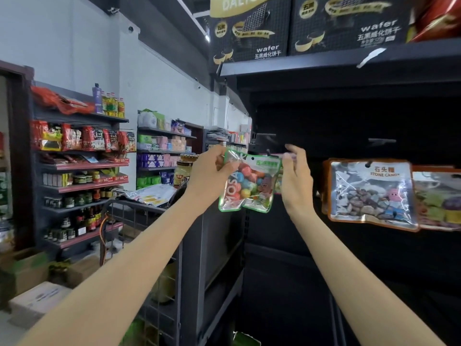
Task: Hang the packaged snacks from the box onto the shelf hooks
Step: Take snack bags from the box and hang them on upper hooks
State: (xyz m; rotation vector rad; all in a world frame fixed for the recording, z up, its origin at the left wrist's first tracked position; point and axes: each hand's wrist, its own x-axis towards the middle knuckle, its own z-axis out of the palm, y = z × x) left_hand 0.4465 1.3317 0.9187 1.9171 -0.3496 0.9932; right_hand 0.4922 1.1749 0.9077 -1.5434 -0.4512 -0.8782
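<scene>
A: Where are the snack packs now?

B: 2 green-edged candy bags (245,186) are held up in front of the dark shelf (349,58), at the height of a hook (270,154). The front one overlaps the back one. I cannot tell if the hook passes through their holes, because this part is blurred.

A: And the hands?

B: The left hand (212,176) grips the bags at their upper left edge, fingers curled around them. The right hand (295,176) pinches the upper right corner of the front bag, and 1 finger points up.

A: What hangs near them?

B: To the right, well apart, a stone candy pack (371,193) with an orange border hangs on the same shelf, and another pack (439,198) is just beside it. On top of the shelf stand 2 black wafer boxes (299,28). To the left, behind the arms, there is a wire cart (139,221) and further shelves with goods (82,156).
</scene>
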